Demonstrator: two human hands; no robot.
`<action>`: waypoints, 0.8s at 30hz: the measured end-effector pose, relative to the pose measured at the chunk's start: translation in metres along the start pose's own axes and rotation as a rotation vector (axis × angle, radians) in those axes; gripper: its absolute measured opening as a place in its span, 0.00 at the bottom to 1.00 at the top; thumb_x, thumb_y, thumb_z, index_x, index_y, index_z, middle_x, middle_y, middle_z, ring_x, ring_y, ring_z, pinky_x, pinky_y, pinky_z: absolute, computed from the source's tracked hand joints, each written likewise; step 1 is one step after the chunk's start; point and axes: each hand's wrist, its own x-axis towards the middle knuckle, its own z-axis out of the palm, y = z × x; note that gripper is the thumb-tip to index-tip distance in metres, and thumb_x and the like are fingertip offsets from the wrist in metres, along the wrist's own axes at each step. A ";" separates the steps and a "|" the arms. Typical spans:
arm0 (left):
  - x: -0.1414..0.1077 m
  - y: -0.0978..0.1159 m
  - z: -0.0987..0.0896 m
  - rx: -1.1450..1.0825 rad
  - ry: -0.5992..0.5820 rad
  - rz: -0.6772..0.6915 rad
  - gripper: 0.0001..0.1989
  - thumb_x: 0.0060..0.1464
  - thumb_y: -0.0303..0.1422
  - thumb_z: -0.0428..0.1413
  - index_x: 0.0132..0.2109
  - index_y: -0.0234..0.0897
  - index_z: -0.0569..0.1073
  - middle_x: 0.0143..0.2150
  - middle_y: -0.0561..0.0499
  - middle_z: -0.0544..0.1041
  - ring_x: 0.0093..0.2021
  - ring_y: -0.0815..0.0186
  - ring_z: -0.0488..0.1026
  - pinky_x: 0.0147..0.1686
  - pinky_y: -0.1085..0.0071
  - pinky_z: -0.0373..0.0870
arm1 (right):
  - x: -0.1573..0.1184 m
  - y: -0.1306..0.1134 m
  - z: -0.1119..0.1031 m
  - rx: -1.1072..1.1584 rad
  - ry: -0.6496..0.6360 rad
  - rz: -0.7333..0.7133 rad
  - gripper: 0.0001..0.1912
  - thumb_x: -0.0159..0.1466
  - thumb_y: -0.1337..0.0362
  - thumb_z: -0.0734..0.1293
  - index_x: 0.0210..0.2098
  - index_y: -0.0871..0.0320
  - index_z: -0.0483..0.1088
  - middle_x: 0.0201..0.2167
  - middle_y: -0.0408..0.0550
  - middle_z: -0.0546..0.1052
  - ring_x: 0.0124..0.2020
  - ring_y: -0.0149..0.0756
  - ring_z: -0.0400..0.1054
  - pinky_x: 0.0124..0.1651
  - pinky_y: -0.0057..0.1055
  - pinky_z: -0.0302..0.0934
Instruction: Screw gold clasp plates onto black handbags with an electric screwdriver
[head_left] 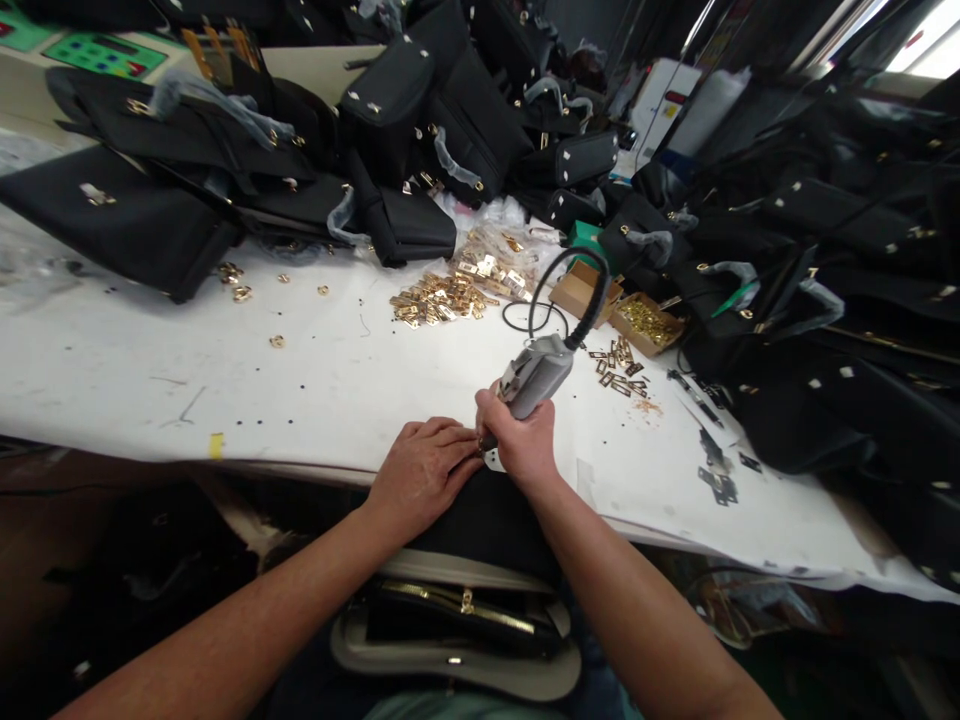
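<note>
My right hand [525, 440] is wrapped round a grey electric screwdriver [541, 372], its tip pointing down at the flap of a black handbag [487, 520]. A corded cable loops up from the tool's top. My left hand [427, 465] lies on the bag's flap, fingers stretched out close together, with the fingertips beside the tool's tip. A small pale patch shows on the flap under my right hand. The bag lies open toward me, showing a beige edge and a gold zipper [465, 605]. Whatever fitting sits under the tip is mostly hidden by my fingers.
Gold metal fittings [439, 298] lie heaped on the white table [150, 370]. Behind them are a cardboard box [646, 325] of small gold parts and loose plates [619, 368]. Black bags [120, 215] are piled along the back and right. Dark strips [716, 470] lie at the right.
</note>
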 end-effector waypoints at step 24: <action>0.002 0.000 -0.001 0.013 0.001 0.014 0.10 0.67 0.38 0.54 0.49 0.45 0.79 0.52 0.51 0.81 0.54 0.57 0.72 0.47 0.57 0.65 | 0.005 -0.008 -0.007 0.154 -0.119 -0.013 0.24 0.57 0.46 0.74 0.21 0.57 0.65 0.15 0.40 0.67 0.18 0.29 0.59 0.22 0.27 0.56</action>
